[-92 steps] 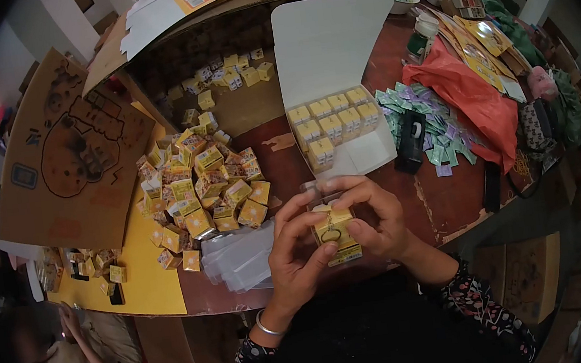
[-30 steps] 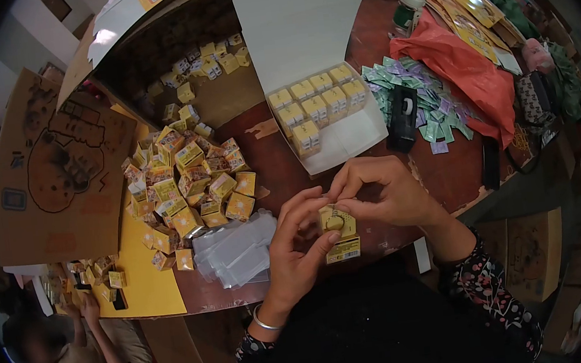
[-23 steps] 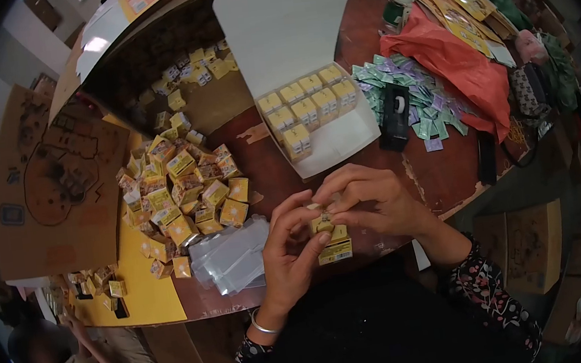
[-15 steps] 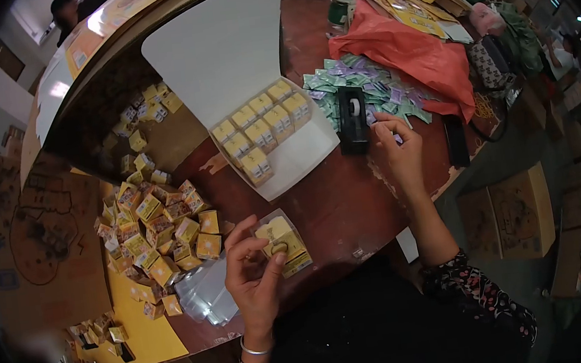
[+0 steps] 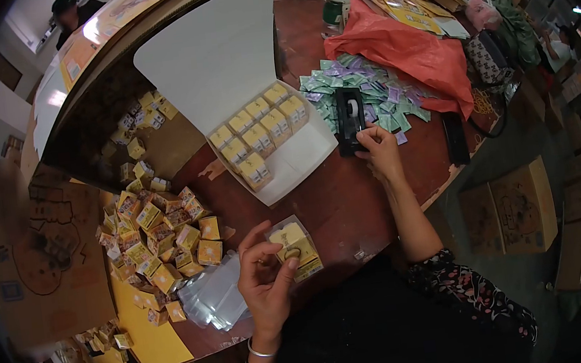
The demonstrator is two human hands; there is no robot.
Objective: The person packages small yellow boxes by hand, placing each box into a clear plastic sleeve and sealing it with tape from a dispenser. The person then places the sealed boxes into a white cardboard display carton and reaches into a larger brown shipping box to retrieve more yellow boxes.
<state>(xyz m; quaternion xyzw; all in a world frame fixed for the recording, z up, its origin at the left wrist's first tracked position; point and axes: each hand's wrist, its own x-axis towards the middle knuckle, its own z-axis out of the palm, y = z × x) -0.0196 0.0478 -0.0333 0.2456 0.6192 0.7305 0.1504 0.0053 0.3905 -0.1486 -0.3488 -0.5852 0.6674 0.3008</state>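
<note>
The left hand (image 5: 266, 279) was raised over the near edge of the brown wooden table (image 5: 350, 203), its thumb and fingers closed around a small yellow cardboard box in a clear plastic wrap (image 5: 296, 247). The box was held off the table surface, tilted, with its printed face towards the camera. A silver bangle (image 5: 260, 350) sat on the left wrist. The right hand (image 5: 377, 153) was stretched forward, well apart from the left, with its fingers curled and bunched against the near end of a black tape dispenser (image 5: 349, 117) standing on the table. Whether those fingers gripped anything could not be determined. Just left of the dispenser lay an open white carton with a raised lid (image 5: 295, 163), and rows of matching yellow boxes (image 5: 259, 128) stood upright in its far half. A heap of green and purple sachets (image 5: 373, 84) lay around and behind the dispenser, touching an orange-red plastic bag (image 5: 419, 48) further back. To the left of the held box, a loose pile of small yellow boxes (image 5: 156, 232) rested partly on the table and partly on a yellow sheet (image 5: 143, 334). A stack of clear plastic sleeves (image 5: 212, 301) lay between that pile and the left hand. A large brown cardboard carton (image 5: 163, 135) behind the pile contained further yellow boxes.
</note>
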